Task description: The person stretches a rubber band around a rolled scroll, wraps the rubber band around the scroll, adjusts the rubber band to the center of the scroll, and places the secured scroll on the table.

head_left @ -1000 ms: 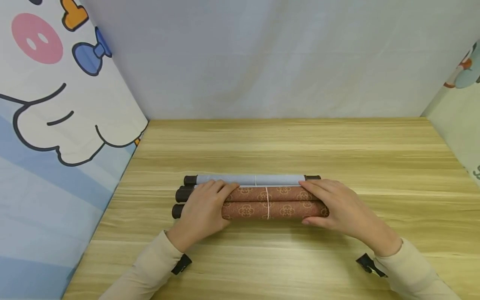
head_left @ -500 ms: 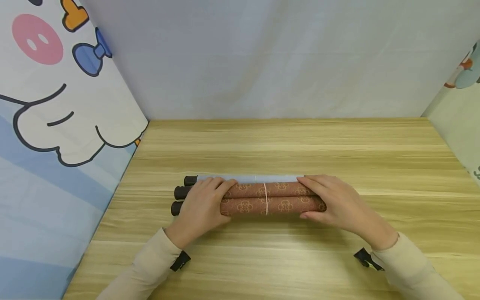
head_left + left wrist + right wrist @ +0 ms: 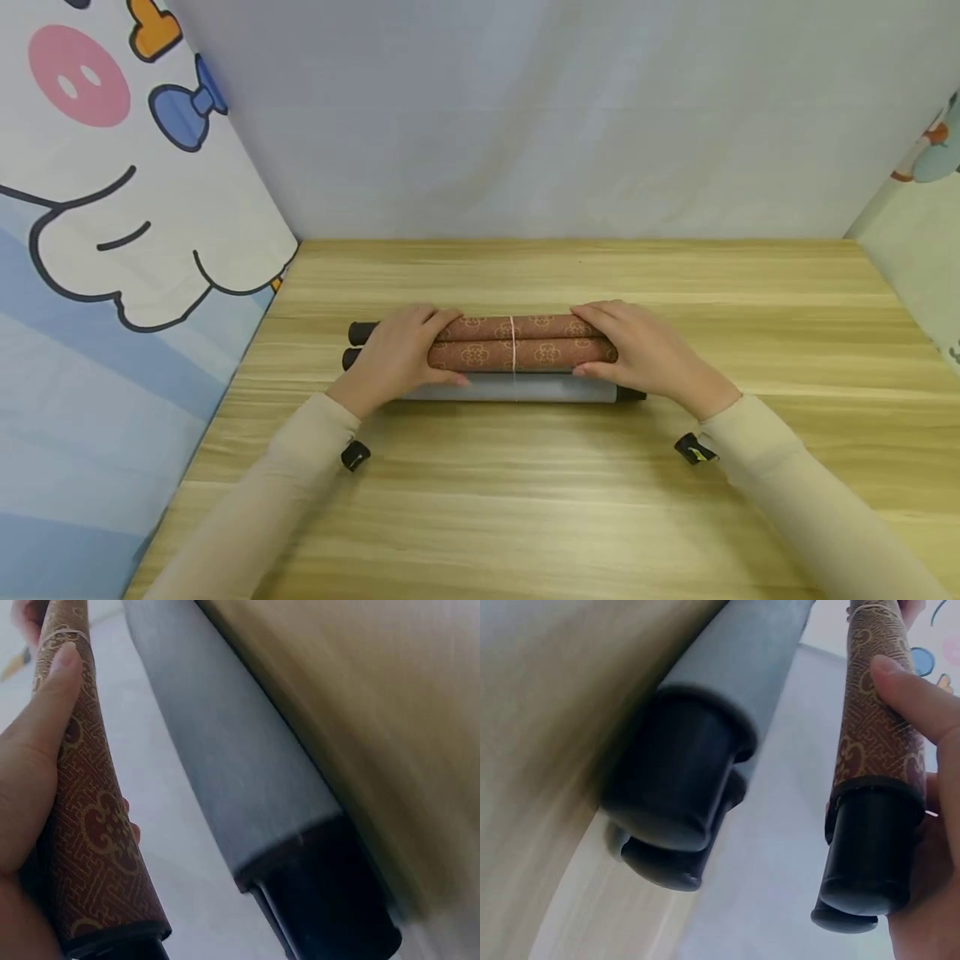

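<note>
A brown hanging scroll (image 3: 551, 355) with gold flower patterns, rolled from both ends into two rolls, is bound at the middle by a thin white band. My left hand (image 3: 397, 354) grips its left end and my right hand (image 3: 647, 350) its right end, thumbs on the near side. Both wrist views show it raised off the table. Below it a grey-blue scroll (image 3: 540, 388) with black end knobs (image 3: 671, 769) lies on the table, partly hidden behind the brown one in the head view.
The wooden table (image 3: 510, 492) spreads around the scrolls. A pale cloth (image 3: 570, 125) hangs behind its far edge. On the left hangs a cloth (image 3: 172, 225) with a cartoon print; another printed cloth stands at the right.
Both hands have lifted the brown scroll and carried it away from me, over the grey-blue one. The grey-blue scroll now shows on the near side of it instead of the far side.
</note>
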Tool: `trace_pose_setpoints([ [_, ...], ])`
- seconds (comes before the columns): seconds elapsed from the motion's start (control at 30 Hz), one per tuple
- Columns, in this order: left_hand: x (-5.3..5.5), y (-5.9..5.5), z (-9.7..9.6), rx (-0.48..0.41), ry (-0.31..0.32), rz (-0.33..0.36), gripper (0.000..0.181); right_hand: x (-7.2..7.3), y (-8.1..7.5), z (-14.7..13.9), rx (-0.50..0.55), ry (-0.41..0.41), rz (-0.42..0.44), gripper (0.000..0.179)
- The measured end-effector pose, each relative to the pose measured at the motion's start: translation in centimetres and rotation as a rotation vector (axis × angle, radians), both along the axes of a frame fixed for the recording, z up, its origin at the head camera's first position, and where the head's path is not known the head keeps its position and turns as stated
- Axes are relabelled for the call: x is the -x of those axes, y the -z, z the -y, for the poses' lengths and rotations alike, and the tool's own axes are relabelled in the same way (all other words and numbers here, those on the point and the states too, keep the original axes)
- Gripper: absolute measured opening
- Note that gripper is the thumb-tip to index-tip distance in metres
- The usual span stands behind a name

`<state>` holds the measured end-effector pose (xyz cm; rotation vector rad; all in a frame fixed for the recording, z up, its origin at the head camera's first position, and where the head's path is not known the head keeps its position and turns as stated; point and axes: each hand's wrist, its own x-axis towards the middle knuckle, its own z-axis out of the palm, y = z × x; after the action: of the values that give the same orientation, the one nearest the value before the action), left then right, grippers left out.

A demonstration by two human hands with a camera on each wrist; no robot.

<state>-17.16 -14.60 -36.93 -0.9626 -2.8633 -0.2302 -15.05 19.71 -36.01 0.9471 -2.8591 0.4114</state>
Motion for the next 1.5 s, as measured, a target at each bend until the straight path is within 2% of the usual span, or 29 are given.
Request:
trace_pose_setpoints([
  [0.1, 1.4, 0.2, 0.0, 0.026, 0.006, 0.037, 0.098, 1.2, 0.3, 0.1, 0.000, 0.014, 0.040, 0.083],
  [0.23, 2.7, 0.5, -0.1, 0.051, 0.005, 0.097, 0.099, 2.3, 0.8, 0.1, -0.015, 0.036, 0.103, 0.084],
  [0.43, 4.0, 1.3, -0.7, 0.047, 0.004, 0.197, 0.098, 3.2, 1.5, -0.1, -0.031, 0.060, 0.192, 0.085],
  [0.6, 4.8, 1.9, -1.3, 0.041, 0.020, 0.273, 0.096, 3.3, 2.2, -0.6, -0.031, 0.069, 0.223, 0.084],
  [0.77, 5.5, 2.3, -1.8, 0.047, 0.031, 0.312, 0.093, 3.8, 2.7, -1.2, -0.028, 0.073, 0.238, 0.081],
  [0.9, 5.5, 3.0, -2.2, 0.050, 0.033, 0.339, 0.092, 3.7, 3.0, -1.6, -0.030, 0.080, 0.276, 0.081],
  [1.03, 5.0, 3.6, -2.5, 0.060, 0.039, 0.363, 0.089, 3.4, 3.5, -1.9, -0.039, 0.074, 0.317, 0.082],
  [1.3, 3.9, 3.4, -2.7, 0.051, 0.057, 0.386, 0.076, 2.5, 3.7, -2.1, -0.050, 0.042, 0.279, 0.080],
  [1.5, 3.7, 3.0, -2.5, 0.066, 0.071, 0.389, 0.074, 2.3, 3.1, -2.1, 0.012, 0.017, 0.375, 0.074],
])
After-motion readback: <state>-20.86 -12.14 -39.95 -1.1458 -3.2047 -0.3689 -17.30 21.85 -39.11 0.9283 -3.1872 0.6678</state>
